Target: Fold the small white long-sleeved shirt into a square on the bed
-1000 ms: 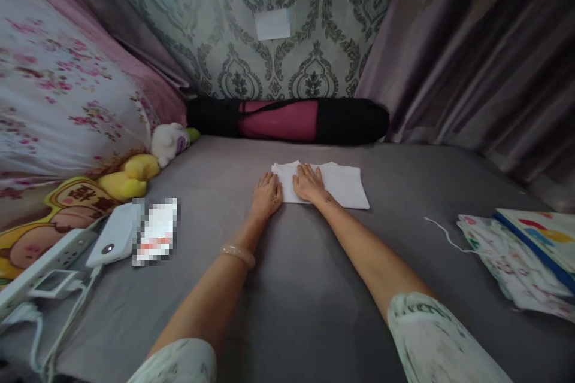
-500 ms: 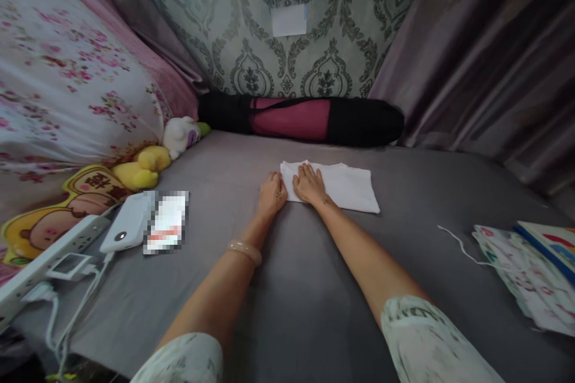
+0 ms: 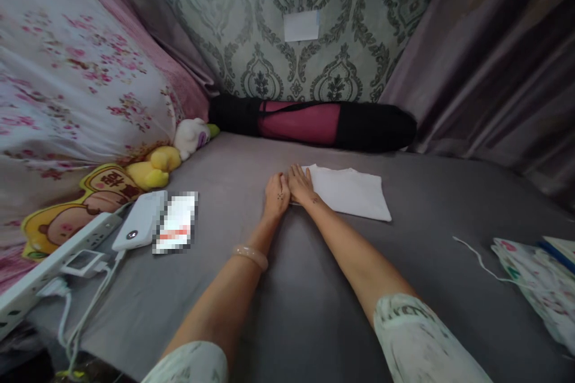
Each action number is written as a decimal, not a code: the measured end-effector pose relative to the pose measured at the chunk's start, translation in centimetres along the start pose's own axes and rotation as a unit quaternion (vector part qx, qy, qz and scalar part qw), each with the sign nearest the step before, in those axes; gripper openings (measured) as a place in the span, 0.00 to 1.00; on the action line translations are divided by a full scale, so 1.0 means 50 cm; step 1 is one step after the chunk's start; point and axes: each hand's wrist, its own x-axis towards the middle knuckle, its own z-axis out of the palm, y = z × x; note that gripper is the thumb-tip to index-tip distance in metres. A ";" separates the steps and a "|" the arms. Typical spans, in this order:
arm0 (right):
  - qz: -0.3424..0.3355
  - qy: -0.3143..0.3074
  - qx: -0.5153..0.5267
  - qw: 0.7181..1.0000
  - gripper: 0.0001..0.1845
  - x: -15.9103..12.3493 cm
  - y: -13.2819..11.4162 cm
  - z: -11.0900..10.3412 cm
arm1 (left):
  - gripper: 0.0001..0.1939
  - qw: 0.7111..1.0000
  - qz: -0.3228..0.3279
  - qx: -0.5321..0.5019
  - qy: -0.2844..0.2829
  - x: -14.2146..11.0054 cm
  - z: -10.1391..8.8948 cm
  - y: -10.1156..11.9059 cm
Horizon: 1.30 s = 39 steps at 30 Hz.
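A folded white cloth (image 3: 353,192) lies flat on the grey bed sheet (image 3: 287,287). My right hand (image 3: 300,184) rests palm down on the cloth's left end, fingers stretched out. My left hand (image 3: 277,194) lies flat on the sheet right beside it, touching the right hand, just off the cloth's left edge. It holds nothing. A pale bangle (image 3: 250,255) sits on my left wrist.
A black and pink rolled bag (image 3: 314,122) lies along the patterned wall. At the left are a floral pillow (image 3: 76,90), plush toys (image 3: 157,166), a white power bank (image 3: 139,228), a phone (image 3: 176,222) and a power strip (image 3: 54,257). Printed fabric (image 3: 534,281) and a white cord (image 3: 476,257) lie at the right.
Both hands have slid left along the cloth and come together. The left hand is now off its left edge. The camera has turned a little to the left.
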 end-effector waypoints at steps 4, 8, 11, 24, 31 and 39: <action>-0.004 -0.016 -0.021 1.000 0.30 0.000 -0.008 0.007 | 0.22 0.999 -0.008 -0.034 0.010 0.000 -0.006 0.005; 0.002 -0.014 -0.003 1.000 0.30 -0.001 -0.009 0.009 | 0.25 0.998 -0.025 -0.057 -0.004 -0.001 -0.012 0.009; 0.005 -0.022 0.035 0.999 0.30 0.004 -0.006 0.001 | 0.28 0.996 -0.025 -0.086 -0.014 -0.001 -0.015 0.010; 0.039 0.017 0.020 0.999 0.32 -0.003 0.126 -0.009 | 0.26 0.959 0.162 0.195 -0.123 -0.032 -0.006 0.036; 0.039 -0.003 0.016 0.999 0.34 0.004 0.133 0.009 | 0.28 0.942 0.143 0.243 -0.180 -0.028 -0.003 0.037; 0.044 -0.011 0.065 0.997 0.31 0.002 0.142 -0.008 | 0.27 0.939 0.129 0.258 -0.189 -0.028 -0.007 0.040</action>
